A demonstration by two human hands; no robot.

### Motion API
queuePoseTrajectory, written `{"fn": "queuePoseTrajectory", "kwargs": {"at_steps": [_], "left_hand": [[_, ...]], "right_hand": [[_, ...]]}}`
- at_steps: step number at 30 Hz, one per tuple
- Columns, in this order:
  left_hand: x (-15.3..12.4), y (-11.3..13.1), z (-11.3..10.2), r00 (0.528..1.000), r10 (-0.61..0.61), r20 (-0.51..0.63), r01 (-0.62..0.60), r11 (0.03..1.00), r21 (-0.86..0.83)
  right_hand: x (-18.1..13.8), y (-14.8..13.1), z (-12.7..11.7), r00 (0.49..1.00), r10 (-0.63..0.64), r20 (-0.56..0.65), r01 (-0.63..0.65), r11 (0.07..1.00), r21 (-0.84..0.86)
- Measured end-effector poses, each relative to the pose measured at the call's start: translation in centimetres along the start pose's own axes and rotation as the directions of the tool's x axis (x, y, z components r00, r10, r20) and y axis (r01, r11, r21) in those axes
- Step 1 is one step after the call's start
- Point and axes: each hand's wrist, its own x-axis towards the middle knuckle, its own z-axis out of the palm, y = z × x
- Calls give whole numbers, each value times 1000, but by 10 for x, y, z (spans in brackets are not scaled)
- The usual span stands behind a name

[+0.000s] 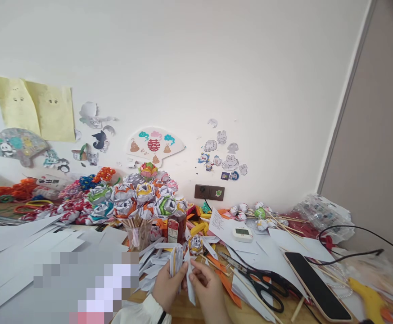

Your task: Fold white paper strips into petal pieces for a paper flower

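Observation:
My left hand [166, 284] is closed around a bundle of folded paper strips [175, 262], mostly white with a few yellowish edges, standing upright. Beside it, my right hand [207, 284] pinches a single folded white paper strip [190, 288] between thumb and fingers, close against the bundle. Just beyond both hands sits a paper flower [195, 244] in white and yellow. More folded white paper pieces [151, 265] lie loose to the left of the bundle. Orange folded paper [228, 283] lies to the right of my right hand.
Black-handled scissors [260, 281] and a phone [318, 285] lie on the right, near a white timer [242, 233] and a yellow glue gun [367, 297]. Behind stand a jar [176, 228], a cup of sticks [138, 234] and many paper flowers [145, 192]. White sheets [24, 265] spread leftward.

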Motion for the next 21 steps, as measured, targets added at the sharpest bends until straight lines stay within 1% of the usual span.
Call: {"fn": "queuePoseTrajectory", "kwargs": {"at_steps": [4,6,7,9,11,12,14,17,19,21], "left_hand": [[-3,5,3,1000,-2,13,2,999,38],[-3,10,0,1000,25,-9,-24,996,89],[-2,14,-3,998,49,-38,-44,992,121],[2,21,-14,984,137,-114,-112,972,204],[8,27,-26,953,195,-230,-134,957,258],[11,30,-32,940,206,-272,-129,953,275],[15,33,-42,912,216,-349,-113,950,293],[18,34,-47,887,210,-412,-88,951,296],[18,34,-47,886,216,-411,-83,945,317],[18,33,-46,894,227,-387,-81,930,358]], "right_hand": [[0,-6,-1,994,-102,-31,96,984,-148],[0,-11,-1,989,-151,-12,144,966,-212],[0,-14,-1,986,-167,4,163,957,-240],[-1,-18,-1,984,-175,39,179,940,-292],[-1,-20,1,983,-161,86,181,917,-355],[-2,-21,2,980,-158,122,194,898,-396],[-4,-21,5,955,-173,240,272,832,-483],[-4,-20,11,872,-216,439,453,697,-556],[-1,-15,17,833,-219,509,524,612,-593],[3,-8,21,831,-205,518,537,540,-648]]}}
